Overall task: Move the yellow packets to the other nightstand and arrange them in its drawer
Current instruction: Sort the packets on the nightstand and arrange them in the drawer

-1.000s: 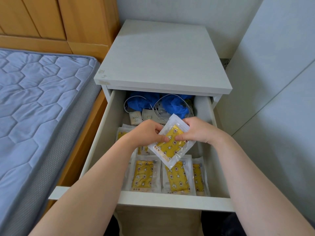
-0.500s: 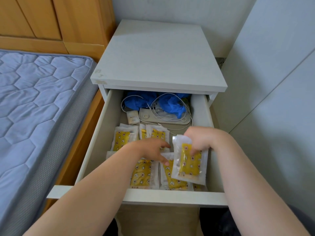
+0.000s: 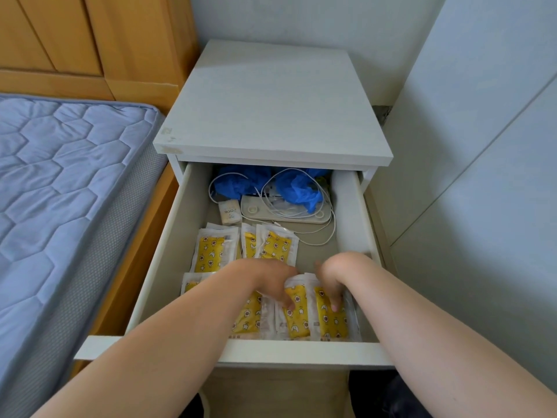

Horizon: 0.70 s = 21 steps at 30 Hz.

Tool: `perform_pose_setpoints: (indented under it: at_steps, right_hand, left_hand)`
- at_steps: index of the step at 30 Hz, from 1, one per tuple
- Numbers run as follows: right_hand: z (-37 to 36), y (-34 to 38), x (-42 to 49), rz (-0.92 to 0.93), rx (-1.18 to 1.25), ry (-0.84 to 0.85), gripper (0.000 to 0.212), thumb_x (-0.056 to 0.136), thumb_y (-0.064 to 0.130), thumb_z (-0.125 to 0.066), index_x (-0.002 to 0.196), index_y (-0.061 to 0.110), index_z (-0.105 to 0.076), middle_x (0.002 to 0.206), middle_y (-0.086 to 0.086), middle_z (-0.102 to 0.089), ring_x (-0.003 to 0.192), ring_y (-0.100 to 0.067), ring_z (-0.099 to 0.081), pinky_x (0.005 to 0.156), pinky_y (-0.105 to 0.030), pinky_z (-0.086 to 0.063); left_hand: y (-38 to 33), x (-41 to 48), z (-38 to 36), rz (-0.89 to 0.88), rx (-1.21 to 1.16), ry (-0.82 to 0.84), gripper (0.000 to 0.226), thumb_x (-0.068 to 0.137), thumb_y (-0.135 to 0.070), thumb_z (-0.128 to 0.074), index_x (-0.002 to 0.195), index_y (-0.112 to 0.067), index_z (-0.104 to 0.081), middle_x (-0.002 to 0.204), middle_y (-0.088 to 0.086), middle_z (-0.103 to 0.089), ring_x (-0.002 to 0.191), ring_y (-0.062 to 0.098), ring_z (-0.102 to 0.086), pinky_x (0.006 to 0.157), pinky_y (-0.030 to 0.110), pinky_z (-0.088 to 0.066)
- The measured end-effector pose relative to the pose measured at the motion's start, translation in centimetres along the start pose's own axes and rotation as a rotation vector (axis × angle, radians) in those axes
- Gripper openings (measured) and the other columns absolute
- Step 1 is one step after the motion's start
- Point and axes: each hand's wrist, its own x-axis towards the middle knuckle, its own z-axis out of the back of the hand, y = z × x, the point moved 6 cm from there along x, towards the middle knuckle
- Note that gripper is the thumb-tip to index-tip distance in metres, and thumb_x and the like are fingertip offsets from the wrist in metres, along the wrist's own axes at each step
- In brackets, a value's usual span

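- Plainly both down in the drawer (image 3: 164,267): left hand (image 3: 271,282) with fingers bent down, tips pressing on a packet (image 3: 297,319); right hand (image 3: 331,279) pressing likewise on the end packet (image 3: 333,325) just beside it; gripping nothing, as far as can be told.
- Could slide instead of settling: slick film, edges overlapping under the fingertips, liable under a harder push to ride up over the neighbour.
- Could buckle the end packet against the drawer wall just right of the right hand; little room showing there.
- Could knock the row askew with the left forearm, lying across more packets (image 3: 250,315) left of the left hand.
- Could snag the cable (image 3: 333,229) looping beyond the right hand, on a careless reach to the back.
- Holds, under and beside the hands, a front row of packets side by side against the front rail.
- Holds, just beyond the left knuckles, a back row (image 3: 272,247) of three, overlapping.
- Holds, further beyond, a small box (image 3: 229,212), a flat white device (image 3: 289,219) with cable over it, and crumpled blue stuff (image 3: 298,191) at the back, partly under the nightstand (image 3: 271,116) top.
- Looks well along: arranging, not carrying.
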Motion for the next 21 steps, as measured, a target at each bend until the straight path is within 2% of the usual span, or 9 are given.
perform_pose_setpoints:
  at_steps: [3,6,8,10,12,15,17,19,21]
  right_hand:
    - [-0.3,0.1,0.3,0.001,-0.025,0.066,0.069,0.075,0.040,-0.077,0.134,0.016,-0.052,0.128,-0.005,-0.059,0.110,-0.028,-0.060,0.094,-0.041,-0.050]
    - [-0.3,-0.2,0.0,0.024,0.056,0.087,0.063,0.078,0.039,-0.074,0.133,0.014,-0.053,0.130,-0.007,-0.058,0.111,-0.029,-0.060,0.095,-0.041,-0.050]
    - [0.4,-0.7,-0.2,0.032,0.178,-0.020,0.053,0.087,0.025,-0.064,0.135,0.009,-0.049,0.134,-0.010,-0.054,0.116,-0.030,-0.057,0.091,-0.039,-0.050]
    - [1.9,-1.1,-0.6,0.020,0.388,-0.201,0.048,0.089,0.010,-0.049,0.137,0.006,-0.046,0.136,-0.013,-0.051,0.120,-0.029,-0.053,0.097,-0.039,-0.047]
    - [3.5,-1.3,-0.6,0.000,0.664,-0.359,0.043,0.091,0.008,-0.043,0.133,0.005,-0.050,0.131,-0.013,-0.055,0.117,-0.027,-0.055,0.095,-0.035,-0.046]
    - [4.7,-0.7,0.6,-0.045,0.970,-0.455,0.036,0.093,0.018,-0.050,0.124,0.000,-0.054,0.119,-0.015,-0.060,0.099,-0.025,-0.059,0.077,-0.028,-0.044]
    - [4.6,0.1,1.9,-0.071,1.063,-0.422,0.038,0.094,0.026,-0.052,0.122,0.001,-0.054,0.116,-0.016,-0.063,0.093,-0.024,-0.061,0.076,-0.030,-0.047]
    - [4.2,0.7,3.3,-0.099,1.125,-0.398,0.039,0.094,0.032,-0.054,0.119,0.003,-0.055,0.111,-0.015,-0.065,0.093,-0.026,-0.064,0.079,-0.033,-0.051]
    - [4.3,1.1,4.3,-0.132,1.135,-0.436,0.037,0.090,0.036,-0.060,0.112,0.007,-0.059,0.102,-0.010,-0.065,0.091,-0.025,-0.065,0.073,-0.031,-0.051]
  left_hand:
    - [0.1,0.2,-0.1,-0.002,-0.010,0.010,0.069,0.079,-0.049,-0.071,0.138,-0.026,-0.044,0.136,-0.003,-0.052,0.124,0.022,-0.049,0.103,0.041,-0.042]
    - [0.5,-0.2,0.3,0.004,-0.059,0.023,0.070,0.083,-0.053,-0.065,0.142,-0.025,-0.040,0.142,-0.004,-0.048,0.127,0.020,-0.046,0.106,0.039,-0.039]
    - [1.3,-0.8,1.5,0.024,-0.103,-0.028,0.067,0.090,-0.053,-0.055,0.147,-0.023,-0.035,0.149,-0.004,-0.040,0.133,0.018,-0.041,0.110,0.037,-0.034]
    - [3.0,-1.3,3.1,0.082,-0.149,-0.130,0.059,0.095,-0.046,-0.049,0.147,-0.021,-0.034,0.152,-0.002,-0.037,0.135,0.018,-0.038,0.111,0.035,-0.032]
    - [5.3,-1.9,4.2,0.181,-0.130,-0.240,0.055,0.097,-0.037,-0.050,0.147,-0.021,-0.035,0.152,0.002,-0.036,0.137,0.022,-0.036,0.110,0.035,-0.032]
    - [8.2,-2.8,4.9,0.323,-0.051,-0.345,0.071,0.090,-0.033,-0.060,0.150,-0.025,-0.025,0.158,0.004,-0.019,0.144,0.029,-0.016,0.114,0.043,-0.023]
    - [9.4,-3.2,4.9,0.382,-0.040,-0.357,0.084,0.084,-0.036,-0.067,0.152,-0.030,-0.017,0.161,0.002,-0.008,0.146,0.032,-0.005,0.116,0.049,-0.016]
    - [10.3,-3.0,4.3,0.394,-0.035,-0.318,0.096,0.082,-0.036,-0.071,0.153,-0.030,-0.008,0.162,0.001,-0.002,0.147,0.032,-0.002,0.117,0.050,-0.014]
    - [11.1,-2.5,3.5,0.406,-0.065,-0.272,0.102,0.081,-0.037,-0.073,0.154,-0.031,-0.002,0.162,0.001,0.000,0.147,0.034,0.001,0.118,0.050,-0.013]
